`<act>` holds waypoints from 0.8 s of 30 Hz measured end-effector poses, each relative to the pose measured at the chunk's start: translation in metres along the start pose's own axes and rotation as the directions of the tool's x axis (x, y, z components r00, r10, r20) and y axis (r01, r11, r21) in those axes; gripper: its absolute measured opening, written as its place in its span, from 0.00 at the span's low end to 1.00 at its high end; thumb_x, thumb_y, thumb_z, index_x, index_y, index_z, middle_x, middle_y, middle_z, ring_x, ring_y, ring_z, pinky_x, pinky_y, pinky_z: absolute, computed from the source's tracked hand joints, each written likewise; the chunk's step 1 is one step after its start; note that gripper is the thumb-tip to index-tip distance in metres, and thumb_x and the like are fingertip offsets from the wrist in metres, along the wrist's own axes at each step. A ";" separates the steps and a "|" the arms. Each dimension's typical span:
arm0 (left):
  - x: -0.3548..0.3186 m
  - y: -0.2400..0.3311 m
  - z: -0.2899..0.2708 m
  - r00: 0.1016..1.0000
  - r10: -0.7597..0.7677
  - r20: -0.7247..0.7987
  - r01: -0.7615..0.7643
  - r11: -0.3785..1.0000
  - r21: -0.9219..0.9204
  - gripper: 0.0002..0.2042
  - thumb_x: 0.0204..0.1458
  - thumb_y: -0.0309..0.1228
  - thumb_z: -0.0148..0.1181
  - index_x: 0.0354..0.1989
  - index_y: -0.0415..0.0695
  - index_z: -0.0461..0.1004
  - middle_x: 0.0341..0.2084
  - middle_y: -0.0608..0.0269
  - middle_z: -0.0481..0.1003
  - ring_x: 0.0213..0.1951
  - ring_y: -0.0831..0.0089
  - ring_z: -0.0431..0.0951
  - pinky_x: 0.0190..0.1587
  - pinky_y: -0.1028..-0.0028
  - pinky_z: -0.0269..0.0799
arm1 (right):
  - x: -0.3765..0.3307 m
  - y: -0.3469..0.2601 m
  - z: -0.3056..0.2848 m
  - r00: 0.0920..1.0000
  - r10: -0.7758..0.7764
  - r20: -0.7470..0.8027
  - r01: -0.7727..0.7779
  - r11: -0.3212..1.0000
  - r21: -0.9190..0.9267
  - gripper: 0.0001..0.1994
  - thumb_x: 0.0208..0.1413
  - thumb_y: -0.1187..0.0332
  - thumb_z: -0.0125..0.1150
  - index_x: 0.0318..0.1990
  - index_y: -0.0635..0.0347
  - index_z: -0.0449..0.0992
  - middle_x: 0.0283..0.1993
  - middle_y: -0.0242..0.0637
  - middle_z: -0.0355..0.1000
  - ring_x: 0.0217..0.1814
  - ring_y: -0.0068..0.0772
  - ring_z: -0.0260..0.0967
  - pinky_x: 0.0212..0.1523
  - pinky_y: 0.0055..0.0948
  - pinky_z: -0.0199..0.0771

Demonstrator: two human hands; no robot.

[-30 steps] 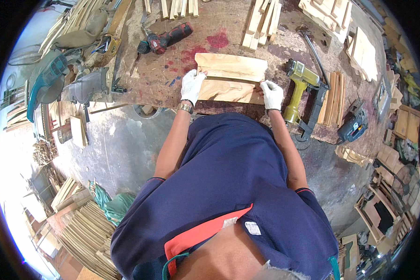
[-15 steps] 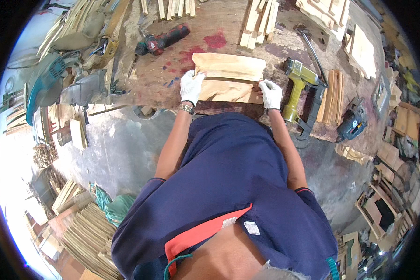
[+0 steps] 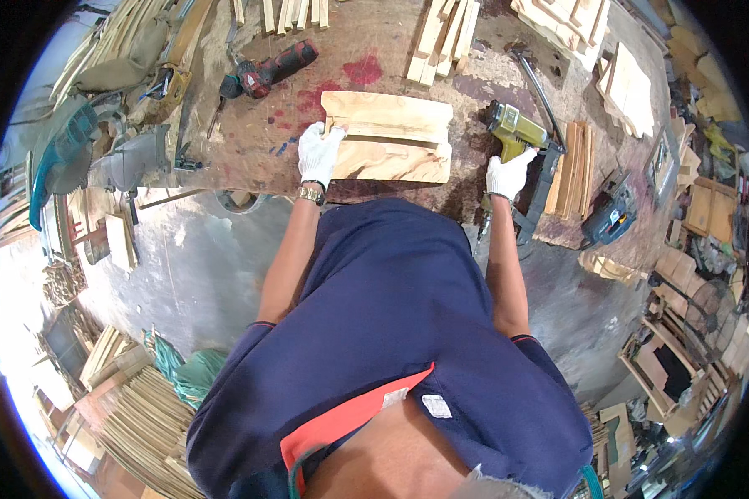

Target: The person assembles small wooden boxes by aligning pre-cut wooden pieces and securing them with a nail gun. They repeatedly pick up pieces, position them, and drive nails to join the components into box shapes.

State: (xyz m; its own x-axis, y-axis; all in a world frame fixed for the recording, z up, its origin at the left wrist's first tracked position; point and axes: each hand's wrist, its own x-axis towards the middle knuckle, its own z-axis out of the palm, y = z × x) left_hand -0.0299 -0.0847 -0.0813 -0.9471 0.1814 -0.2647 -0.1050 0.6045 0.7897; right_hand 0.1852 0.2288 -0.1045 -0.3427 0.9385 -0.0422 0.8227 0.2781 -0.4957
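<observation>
Two pale wooden boards lie one beyond the other near the front edge of the workbench, a narrow gap between them. My gloved left hand [image 3: 320, 151] is closed on their left end, thumb and fingers at the joint between the far board [image 3: 391, 115] and the near board [image 3: 395, 162]. To the right, a yellow-green nail gun [image 3: 518, 126] lies with its body pointing away to the left. My gloved right hand [image 3: 508, 173] is wrapped round its handle, hiding most of the grip.
A red and black cordless tool [image 3: 266, 71] lies beyond the boards at left. Further left stands a teal saw [image 3: 62, 158]. Wood strips [image 3: 571, 170] and a jigsaw [image 3: 609, 212] lie right of the nail gun. More strips [image 3: 443, 41] and cut boards [image 3: 628, 87] are at the back.
My right hand has left the boards' right end and moved right onto the nail gun's handle. My left hand stays at the boards' left end. The whole view has shifted slightly.
</observation>
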 end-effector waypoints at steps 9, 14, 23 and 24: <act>-0.010 0.023 -0.008 0.999 -0.037 -0.022 0.039 0.993 0.109 0.20 0.49 0.48 0.66 0.31 0.39 0.77 0.28 0.46 0.77 0.34 0.49 0.77 0.39 0.57 0.69 | 0.014 -0.022 -0.107 0.831 -0.153 0.534 -0.041 0.941 0.335 0.28 0.48 0.64 0.72 0.53 0.71 0.71 0.39 0.44 0.79 0.39 0.33 0.75 0.43 0.32 0.74; -0.009 0.024 -0.008 0.999 -0.043 -0.011 0.044 0.995 0.085 0.21 0.49 0.49 0.66 0.31 0.38 0.76 0.28 0.45 0.77 0.34 0.49 0.77 0.39 0.57 0.68 | -0.016 -0.054 -0.153 0.672 -0.208 0.711 -0.128 0.913 0.387 0.09 0.53 0.70 0.69 0.40 0.64 0.83 0.28 0.31 0.79 0.24 0.21 0.71 0.27 0.27 0.69; -0.008 0.021 -0.007 0.999 -0.050 0.014 0.048 0.996 0.074 0.21 0.50 0.48 0.67 0.32 0.38 0.75 0.29 0.45 0.77 0.35 0.50 0.77 0.40 0.58 0.69 | -0.029 -0.074 -0.119 0.621 -0.242 0.746 -0.221 0.858 0.463 0.11 0.54 0.73 0.66 0.45 0.64 0.81 0.34 0.32 0.79 0.22 0.20 0.68 0.23 0.25 0.67; -0.008 0.020 -0.007 0.998 -0.055 0.021 0.054 0.996 0.071 0.21 0.51 0.48 0.67 0.32 0.38 0.76 0.30 0.45 0.77 0.35 0.50 0.77 0.40 0.58 0.69 | -0.029 -0.073 -0.117 0.619 -0.230 0.751 -0.213 0.871 0.443 0.11 0.54 0.73 0.67 0.44 0.65 0.81 0.32 0.32 0.78 0.22 0.20 0.68 0.23 0.25 0.67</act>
State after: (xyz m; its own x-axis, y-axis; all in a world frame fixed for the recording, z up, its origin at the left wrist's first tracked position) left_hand -0.0267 -0.0792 -0.0596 -0.9334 0.1637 -0.3195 -0.1340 0.6668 0.7331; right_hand 0.1876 0.2052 0.0344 -0.7418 0.3639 -0.5634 0.5890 -0.0482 -0.8067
